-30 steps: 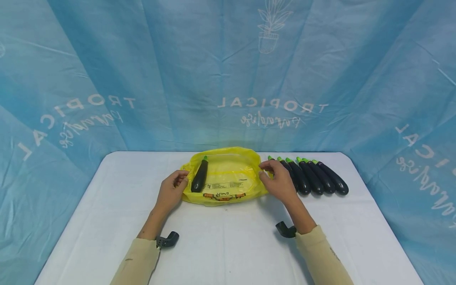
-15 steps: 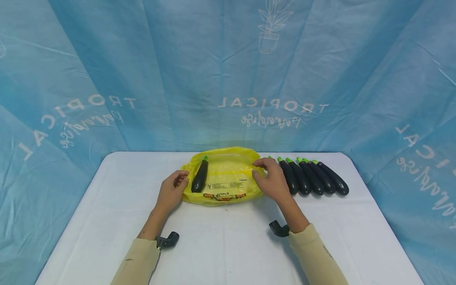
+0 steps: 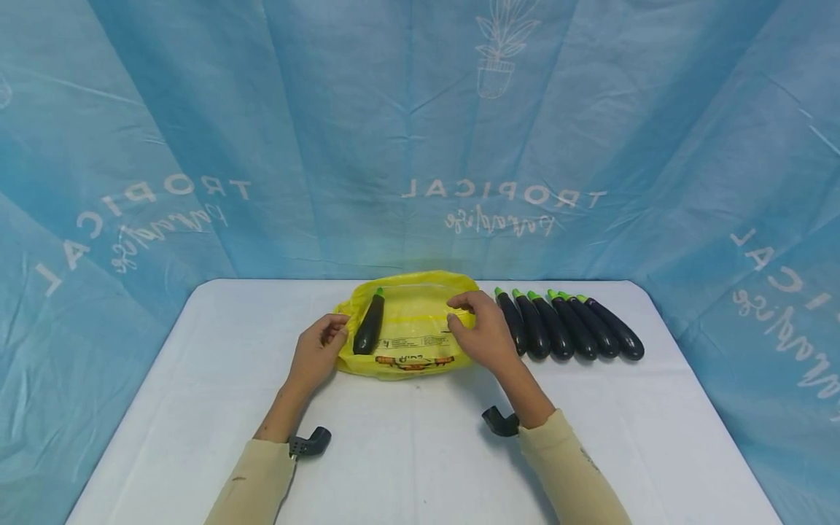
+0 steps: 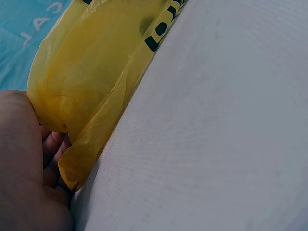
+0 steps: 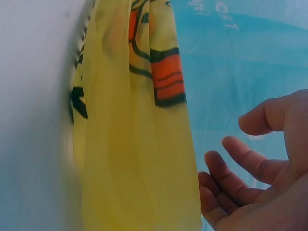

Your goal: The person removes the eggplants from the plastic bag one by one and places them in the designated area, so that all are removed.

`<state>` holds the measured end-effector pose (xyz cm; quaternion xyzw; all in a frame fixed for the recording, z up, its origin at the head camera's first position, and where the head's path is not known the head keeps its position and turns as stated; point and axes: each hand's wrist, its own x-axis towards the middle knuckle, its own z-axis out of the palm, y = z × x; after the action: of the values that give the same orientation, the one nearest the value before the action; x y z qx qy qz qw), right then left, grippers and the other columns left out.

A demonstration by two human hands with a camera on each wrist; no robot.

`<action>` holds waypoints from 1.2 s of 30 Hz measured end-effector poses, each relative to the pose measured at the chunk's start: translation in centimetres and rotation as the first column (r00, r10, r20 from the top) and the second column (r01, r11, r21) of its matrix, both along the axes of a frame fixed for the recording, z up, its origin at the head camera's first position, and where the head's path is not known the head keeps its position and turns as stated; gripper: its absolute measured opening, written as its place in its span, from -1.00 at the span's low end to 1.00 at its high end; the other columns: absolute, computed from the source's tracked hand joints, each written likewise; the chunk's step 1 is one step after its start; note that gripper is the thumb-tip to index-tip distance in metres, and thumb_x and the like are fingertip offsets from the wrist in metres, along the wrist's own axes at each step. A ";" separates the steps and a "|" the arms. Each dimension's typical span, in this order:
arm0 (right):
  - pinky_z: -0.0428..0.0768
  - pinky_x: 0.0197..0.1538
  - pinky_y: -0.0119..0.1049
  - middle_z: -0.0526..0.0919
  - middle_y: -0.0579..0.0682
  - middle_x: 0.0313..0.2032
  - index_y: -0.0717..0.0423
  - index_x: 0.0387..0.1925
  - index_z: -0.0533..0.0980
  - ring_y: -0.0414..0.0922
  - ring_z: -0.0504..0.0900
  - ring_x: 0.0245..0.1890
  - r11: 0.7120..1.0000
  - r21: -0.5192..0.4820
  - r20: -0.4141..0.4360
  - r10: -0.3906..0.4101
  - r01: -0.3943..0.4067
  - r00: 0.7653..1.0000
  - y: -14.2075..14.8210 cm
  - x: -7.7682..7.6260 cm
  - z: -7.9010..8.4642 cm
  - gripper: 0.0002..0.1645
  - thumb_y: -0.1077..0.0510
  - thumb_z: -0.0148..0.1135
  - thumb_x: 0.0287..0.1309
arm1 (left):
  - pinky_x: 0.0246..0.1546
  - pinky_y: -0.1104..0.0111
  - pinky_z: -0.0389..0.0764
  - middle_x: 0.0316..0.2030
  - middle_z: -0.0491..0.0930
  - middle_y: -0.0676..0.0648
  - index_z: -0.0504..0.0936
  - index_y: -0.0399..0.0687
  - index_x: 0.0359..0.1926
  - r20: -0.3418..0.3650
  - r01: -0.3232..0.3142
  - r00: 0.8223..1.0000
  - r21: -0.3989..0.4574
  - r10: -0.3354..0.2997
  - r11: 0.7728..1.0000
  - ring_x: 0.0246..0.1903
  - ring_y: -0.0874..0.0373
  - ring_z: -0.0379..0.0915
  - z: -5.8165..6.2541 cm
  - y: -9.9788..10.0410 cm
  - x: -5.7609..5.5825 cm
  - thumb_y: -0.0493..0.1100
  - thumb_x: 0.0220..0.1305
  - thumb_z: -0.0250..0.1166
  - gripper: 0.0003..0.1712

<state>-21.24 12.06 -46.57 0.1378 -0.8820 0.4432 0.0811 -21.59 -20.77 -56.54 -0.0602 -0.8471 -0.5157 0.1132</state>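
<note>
A yellow plastic bag point(image 3: 423, 278) lies with its mouth spread wide at the back middle of the white table. Inside its left part rests one dark eggplant point(image 3: 369, 324) with a green stem. My left hand point(image 3: 316, 350) pinches the bag's left edge; in the left wrist view the yellow film point(image 4: 91, 72) runs between thumb and fingers. Over the bag's right side is my right hand point(image 3: 484, 332), its fingers loosely bent. The right wrist view shows a gap between that hand's thumb and fingers, with nothing held, beside the printed bag wall point(image 5: 139, 159).
Right of the bag, several dark eggplants point(image 3: 558, 328) lie side by side in a row, green stems towards the back. A blue printed curtain point(image 3: 420, 146) hangs behind and around the white-covered table point(image 3: 407, 459).
My right hand has moved left from the bag's right edge to over its opening, uncovering more of the eggplant row. My left hand and the eggplant inside the bag have stayed put.
</note>
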 end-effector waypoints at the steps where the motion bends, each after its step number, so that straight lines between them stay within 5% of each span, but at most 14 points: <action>1: 0.55 0.30 0.11 0.66 0.08 0.05 0.16 0.06 0.65 0.12 0.62 0.14 1.000 -0.009 0.002 0.009 -0.009 1.000 -0.2 0.0 0.0 -0.73 0.20 0.29 0.39 | -0.25 0.52 0.49 -0.17 0.64 -0.08 0.67 -0.14 0.12 0.000 -0.001 1.000 -0.003 0.001 1.000 -0.21 0.07 0.48 0.0 0.0 0.0 -0.25 0.53 0.26 -0.77; 14: 0.54 0.29 0.15 0.61 0.14 0.11 0.22 0.11 0.62 0.24 0.59 0.19 0.995 -0.050 0.073 0.095 -0.091 0.993 -2.4 -0.2 -1.2 -0.68 0.16 0.28 0.43 | -0.23 0.52 0.49 -0.17 0.64 -0.10 0.67 -0.15 0.12 0.011 -0.009 1.000 -0.002 0.009 1.000 -0.20 0.06 0.48 0.1 0.0 0.0 -0.24 0.53 0.26 -0.77; 36: 0.59 0.24 0.03 0.59 0.13 0.12 0.26 0.22 0.56 0.09 0.60 0.12 0.992 0.008 0.182 0.120 -0.124 0.976 -6.0 -1.1 -2.6 -0.57 0.11 0.27 0.45 | -0.22 0.50 0.50 -0.17 0.64 -0.09 0.67 -0.13 0.12 0.029 -0.019 0.999 -0.008 0.020 1.000 -0.19 0.07 0.49 0.3 0.2 0.1 -0.22 0.53 0.25 -0.76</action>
<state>-22.32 6.10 -49.15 0.1517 -0.8799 0.4495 -0.0282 -21.49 -20.61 -56.23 -0.0448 -0.8512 -0.5121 0.1057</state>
